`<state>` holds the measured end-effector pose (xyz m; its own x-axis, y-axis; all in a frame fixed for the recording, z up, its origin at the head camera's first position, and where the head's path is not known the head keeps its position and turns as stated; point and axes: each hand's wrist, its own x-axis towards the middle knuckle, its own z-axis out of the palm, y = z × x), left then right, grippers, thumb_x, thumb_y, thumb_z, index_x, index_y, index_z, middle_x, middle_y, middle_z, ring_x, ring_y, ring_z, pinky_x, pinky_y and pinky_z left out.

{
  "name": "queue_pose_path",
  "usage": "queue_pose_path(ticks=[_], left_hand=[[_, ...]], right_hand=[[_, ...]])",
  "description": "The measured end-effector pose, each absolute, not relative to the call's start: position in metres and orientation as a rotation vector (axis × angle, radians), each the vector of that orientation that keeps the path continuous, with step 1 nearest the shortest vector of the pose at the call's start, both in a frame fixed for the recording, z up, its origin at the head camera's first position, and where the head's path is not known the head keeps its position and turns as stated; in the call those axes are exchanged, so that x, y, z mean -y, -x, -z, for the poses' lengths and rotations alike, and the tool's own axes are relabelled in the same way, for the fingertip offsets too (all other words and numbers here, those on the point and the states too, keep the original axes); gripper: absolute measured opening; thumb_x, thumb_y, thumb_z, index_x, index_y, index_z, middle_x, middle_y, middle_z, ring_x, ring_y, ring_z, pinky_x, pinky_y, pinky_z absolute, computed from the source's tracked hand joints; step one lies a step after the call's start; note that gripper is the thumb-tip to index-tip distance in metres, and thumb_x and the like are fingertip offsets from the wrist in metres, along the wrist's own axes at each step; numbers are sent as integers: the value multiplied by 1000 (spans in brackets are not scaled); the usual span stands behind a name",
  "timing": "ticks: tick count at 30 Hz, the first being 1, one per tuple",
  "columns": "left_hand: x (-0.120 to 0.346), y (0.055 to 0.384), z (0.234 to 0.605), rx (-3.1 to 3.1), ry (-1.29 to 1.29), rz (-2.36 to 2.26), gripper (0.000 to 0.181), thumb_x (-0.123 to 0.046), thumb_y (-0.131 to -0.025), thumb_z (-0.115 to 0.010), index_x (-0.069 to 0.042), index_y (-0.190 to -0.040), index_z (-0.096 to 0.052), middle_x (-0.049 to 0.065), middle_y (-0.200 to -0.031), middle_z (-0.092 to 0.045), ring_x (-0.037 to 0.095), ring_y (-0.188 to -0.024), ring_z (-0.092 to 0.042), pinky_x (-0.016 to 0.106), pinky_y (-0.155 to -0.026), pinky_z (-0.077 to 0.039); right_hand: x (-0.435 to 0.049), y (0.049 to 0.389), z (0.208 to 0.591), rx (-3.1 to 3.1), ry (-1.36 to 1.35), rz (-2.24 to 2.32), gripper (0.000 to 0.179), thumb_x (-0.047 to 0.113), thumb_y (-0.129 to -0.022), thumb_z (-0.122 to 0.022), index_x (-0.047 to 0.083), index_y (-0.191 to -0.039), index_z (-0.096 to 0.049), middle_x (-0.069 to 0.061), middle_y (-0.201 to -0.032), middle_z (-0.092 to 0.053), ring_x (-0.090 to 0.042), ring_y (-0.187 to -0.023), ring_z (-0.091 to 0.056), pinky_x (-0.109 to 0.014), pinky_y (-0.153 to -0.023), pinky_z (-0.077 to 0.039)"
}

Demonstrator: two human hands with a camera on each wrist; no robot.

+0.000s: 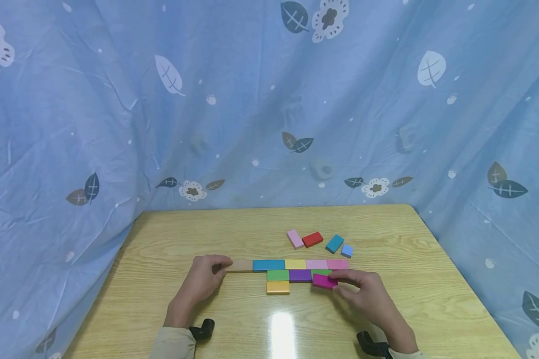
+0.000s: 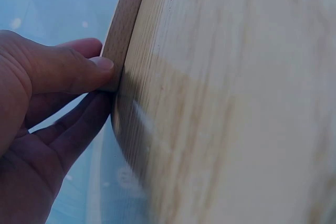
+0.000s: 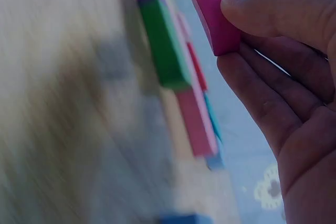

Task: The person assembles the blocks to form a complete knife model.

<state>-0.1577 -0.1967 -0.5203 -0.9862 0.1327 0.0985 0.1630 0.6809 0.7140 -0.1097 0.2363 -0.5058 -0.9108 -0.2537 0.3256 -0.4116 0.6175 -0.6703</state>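
Note:
My right hand (image 1: 364, 294) pinches a magenta block (image 1: 324, 281) between thumb and fingers; the right wrist view shows this magenta block (image 3: 212, 11) raised off the table. Behind it, a green block (image 1: 320, 272) is partly covered. My left hand (image 1: 205, 274) holds the outer end of a plain wooden block (image 1: 240, 266), its thumb on the near side in the left wrist view. That block heads a row with a blue block (image 1: 268, 265), a yellow block (image 1: 295, 264) and two pink ones. Under the row lie another green block (image 1: 277, 275), a purple block (image 1: 300, 275) and an orange block (image 1: 278, 287).
Behind the row lie loose blocks: a light pink one (image 1: 295, 239), a red one (image 1: 312, 240), a teal one (image 1: 334, 244) and a small blue one (image 1: 347, 251). A blue patterned curtain (image 1: 251, 99) hangs around the wooden table (image 1: 184, 229).

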Motion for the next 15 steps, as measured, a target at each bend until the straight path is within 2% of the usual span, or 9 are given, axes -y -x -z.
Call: queue_pose_path(ticks=[8, 15], left_hand=[[196, 157, 519, 2844, 249, 1210, 31, 10, -93, -79, -11, -115, -86, 6, -119, -83, 31, -120, -77, 47, -103, -65], [196, 156, 517, 2842, 254, 1213, 30, 9, -94, -79, -11, -116, -85, 5, -121, -82, 32, -123, -76, 48, -106, -64]], right_hand=[[-206, 109, 518, 2713, -710, -1068, 29, 5, -89, -89, 20, -113, -86, 11, -108, -84, -12, -106, -79, -37, -93, -69], [-192, 103, 518, 2769, -678, -987, 32, 0, -89, -86, 18, -116, -85, 10, -108, -84, -15, -107, -80, -41, -96, -68]])
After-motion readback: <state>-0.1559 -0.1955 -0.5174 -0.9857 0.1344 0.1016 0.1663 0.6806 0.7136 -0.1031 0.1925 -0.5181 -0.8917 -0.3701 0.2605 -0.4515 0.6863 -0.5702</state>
